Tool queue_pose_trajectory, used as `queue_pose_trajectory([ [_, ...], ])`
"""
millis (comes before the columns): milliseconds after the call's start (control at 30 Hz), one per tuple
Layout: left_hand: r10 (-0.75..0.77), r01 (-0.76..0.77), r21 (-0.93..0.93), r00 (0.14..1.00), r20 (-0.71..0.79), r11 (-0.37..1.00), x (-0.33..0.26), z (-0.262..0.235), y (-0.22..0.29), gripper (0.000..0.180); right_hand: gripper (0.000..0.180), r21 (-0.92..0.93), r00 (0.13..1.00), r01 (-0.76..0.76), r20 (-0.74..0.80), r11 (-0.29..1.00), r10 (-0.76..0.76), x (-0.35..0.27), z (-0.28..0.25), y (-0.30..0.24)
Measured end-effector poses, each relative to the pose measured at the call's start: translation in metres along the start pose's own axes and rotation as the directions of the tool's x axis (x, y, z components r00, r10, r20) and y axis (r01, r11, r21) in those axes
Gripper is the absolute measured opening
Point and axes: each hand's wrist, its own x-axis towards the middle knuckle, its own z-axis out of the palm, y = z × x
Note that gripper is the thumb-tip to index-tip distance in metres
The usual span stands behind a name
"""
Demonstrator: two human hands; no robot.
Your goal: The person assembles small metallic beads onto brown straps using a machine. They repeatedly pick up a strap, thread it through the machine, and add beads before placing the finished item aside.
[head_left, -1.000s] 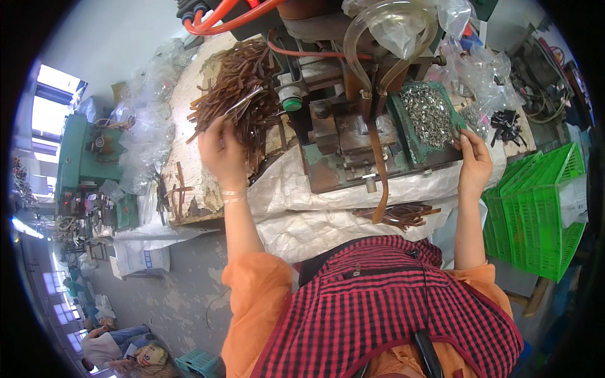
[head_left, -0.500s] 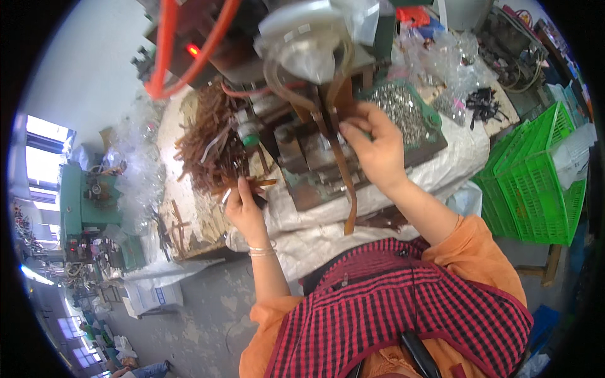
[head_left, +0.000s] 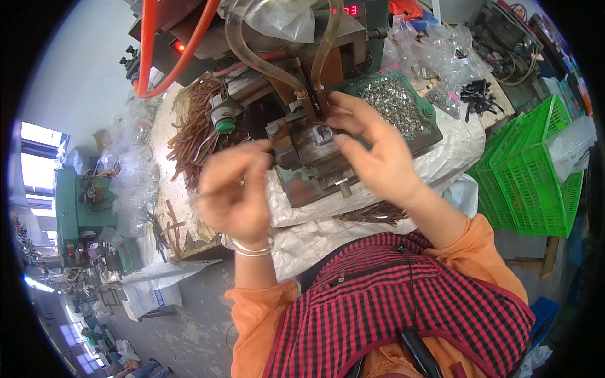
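My left hand (head_left: 236,189) is smeared by motion beside the machine's left front corner; I cannot make out what its fingers hold. My right hand (head_left: 381,151) reaches in from the right to the bench machine (head_left: 302,189). Its thumb and index finger are apart, beside a small shiny metal block (head_left: 322,134) in the die area, and no strap shows between them. Left of the machine lies a heap of brown strips (head_left: 189,138). More brown straps (head_left: 381,214) lie on the white sheeting before the machine.
A green tray (head_left: 413,140) of small metal pieces sits at the right. A green-capped knob (head_left: 225,125) juts out left of the die. Clear tubes (head_left: 252,60) and an orange hose (head_left: 146,50) hang above. Black strips (head_left: 479,99) and a green crate (head_left: 535,176) stand further right.
The brown strap that hung from the die under my right hand is gone from there. My left hand has risen from the strip heap toward the machine. My right hand has lowered slightly and spread.
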Motion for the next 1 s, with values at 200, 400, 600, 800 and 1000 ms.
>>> queue_pose_trajectory([
  [200,0.274,-0.392,0.267,0.880,0.389,0.880,-0.034,0.032,-0.001,0.029,0.024,-0.940,0.958,-0.048,-0.139,0.338,-0.249,-0.005,-0.098,0.106],
  [400,0.346,-0.493,0.266,0.824,0.448,0.829,-0.036,0.037,-0.014,0.027,0.014,-0.833,0.944,-0.094,-0.249,0.545,-0.216,0.007,-0.108,0.107],
  [600,0.322,-0.460,0.266,0.843,0.432,0.847,-0.039,0.036,-0.014,0.026,0.011,-0.862,0.903,0.066,-0.163,0.503,-0.398,0.031,-0.084,0.117],
  [800,0.183,-0.353,0.378,0.890,0.418,0.856,-0.046,0.022,0.009,0.024,0.012,-0.973,0.969,0.042,-0.015,0.227,-0.246,0.057,-0.057,0.133],
  [1000,-0.062,0.124,0.839,0.992,-0.108,0.530,-0.080,-0.091,0.011,0.010,0.013,-0.751,0.903,-0.015,-0.294,0.661,-0.314,0.001,-0.096,0.115],
])
